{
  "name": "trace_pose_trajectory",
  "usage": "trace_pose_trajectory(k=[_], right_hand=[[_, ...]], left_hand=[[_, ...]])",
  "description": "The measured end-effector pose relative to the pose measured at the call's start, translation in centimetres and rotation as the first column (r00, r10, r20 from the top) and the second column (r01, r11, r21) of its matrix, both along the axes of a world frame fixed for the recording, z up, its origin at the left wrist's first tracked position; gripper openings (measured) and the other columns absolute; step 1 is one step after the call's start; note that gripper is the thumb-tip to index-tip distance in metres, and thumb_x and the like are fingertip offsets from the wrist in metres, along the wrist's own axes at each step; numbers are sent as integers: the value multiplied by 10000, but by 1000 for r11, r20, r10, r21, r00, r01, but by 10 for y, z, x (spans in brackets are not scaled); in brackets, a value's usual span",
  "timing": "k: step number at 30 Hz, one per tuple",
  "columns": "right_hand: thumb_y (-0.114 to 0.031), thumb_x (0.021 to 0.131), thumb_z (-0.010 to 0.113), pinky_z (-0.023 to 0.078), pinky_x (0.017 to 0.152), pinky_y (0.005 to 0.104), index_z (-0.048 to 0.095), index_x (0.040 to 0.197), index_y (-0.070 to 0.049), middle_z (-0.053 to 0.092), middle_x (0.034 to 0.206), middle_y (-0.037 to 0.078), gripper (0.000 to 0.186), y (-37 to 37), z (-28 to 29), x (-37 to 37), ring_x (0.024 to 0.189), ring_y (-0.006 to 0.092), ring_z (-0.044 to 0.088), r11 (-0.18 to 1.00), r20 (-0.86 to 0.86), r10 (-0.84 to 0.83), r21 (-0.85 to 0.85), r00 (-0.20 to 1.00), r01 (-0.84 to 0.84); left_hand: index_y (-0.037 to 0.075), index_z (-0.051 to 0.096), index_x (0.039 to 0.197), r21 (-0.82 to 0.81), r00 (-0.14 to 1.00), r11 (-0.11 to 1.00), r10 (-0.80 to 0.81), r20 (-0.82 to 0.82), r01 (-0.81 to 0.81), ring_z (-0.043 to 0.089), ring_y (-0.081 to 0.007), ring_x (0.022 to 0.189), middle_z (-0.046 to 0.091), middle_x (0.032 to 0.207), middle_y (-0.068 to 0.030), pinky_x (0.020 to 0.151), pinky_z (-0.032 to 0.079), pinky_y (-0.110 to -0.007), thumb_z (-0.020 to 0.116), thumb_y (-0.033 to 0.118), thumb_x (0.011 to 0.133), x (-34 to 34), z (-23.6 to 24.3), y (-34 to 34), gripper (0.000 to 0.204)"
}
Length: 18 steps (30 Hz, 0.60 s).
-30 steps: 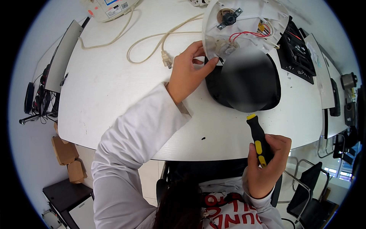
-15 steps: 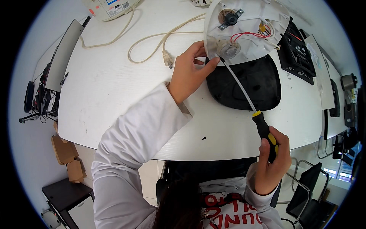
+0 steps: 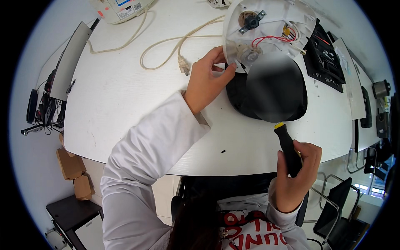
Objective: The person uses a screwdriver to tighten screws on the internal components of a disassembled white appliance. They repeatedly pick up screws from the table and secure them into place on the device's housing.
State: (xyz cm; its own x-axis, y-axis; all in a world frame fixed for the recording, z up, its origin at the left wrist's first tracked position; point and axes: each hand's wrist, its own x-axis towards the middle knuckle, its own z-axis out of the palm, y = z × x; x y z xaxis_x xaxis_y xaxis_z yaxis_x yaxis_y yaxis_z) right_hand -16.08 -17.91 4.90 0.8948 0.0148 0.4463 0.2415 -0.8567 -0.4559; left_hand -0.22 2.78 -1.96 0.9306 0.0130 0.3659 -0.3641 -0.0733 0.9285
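My right hand (image 3: 301,173) is wrapped round the black and yellow handle of a screwdriver (image 3: 286,139), near the front edge of the table. A blurred round patch hides the shaft, so I cannot tell where its tip is. My left hand (image 3: 209,80) grips the near left rim of a white plastic appliance housing (image 3: 273,28), thumb at the rim and fingers beside it. Inside the housing show red wires (image 3: 273,37) and a dark bracket-like part (image 3: 252,21). Below it lies a glossy black curved cover (image 3: 236,99), partly hidden by the blur.
A beige power cord (image 3: 160,40) with its plug (image 3: 183,65) curls left of the housing. A white appliance (image 3: 121,9) stands at the far left. To the right sits a black tool case (image 3: 325,58). A small black bit (image 3: 223,151) lies near the front edge.
The right hand and screwdriver handle have shifted slightly, with the handle turned a little. A blurred patch now covers the shaft that showed before. The left hand and housing look almost unchanged.
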Motion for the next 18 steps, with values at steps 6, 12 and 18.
trace_pose_trajectory(k=[6,12,18], right_hand=[[15,728,725,468,589,276,567,1028,1,516,896,118,339,-6,-5,6,730,240,585,995,4,-59,78,998,58],[-91,811,697,456,578,276,560,1020,20,536,831,128,274,-6,-1,7,676,238,583,997,-45,-62,39,997,64],[-180,891,624,439,545,274,555,1018,26,560,794,141,251,-4,0,5,632,238,590,990,-203,-89,86,975,109]], left_hand=[[-30,529,1175,8,1000,1000,-2,20,2,639,-184,965,678,1018,-114,757,493,-289,643,100,823,1,0,0,392],[-26,530,1174,33,999,999,18,36,-19,645,-191,954,679,1004,-119,755,495,-293,655,122,821,2,-3,0,403],[-19,537,1166,40,1000,999,29,12,-29,643,-198,956,680,993,-116,764,489,-299,672,155,823,1,-1,-1,408]])
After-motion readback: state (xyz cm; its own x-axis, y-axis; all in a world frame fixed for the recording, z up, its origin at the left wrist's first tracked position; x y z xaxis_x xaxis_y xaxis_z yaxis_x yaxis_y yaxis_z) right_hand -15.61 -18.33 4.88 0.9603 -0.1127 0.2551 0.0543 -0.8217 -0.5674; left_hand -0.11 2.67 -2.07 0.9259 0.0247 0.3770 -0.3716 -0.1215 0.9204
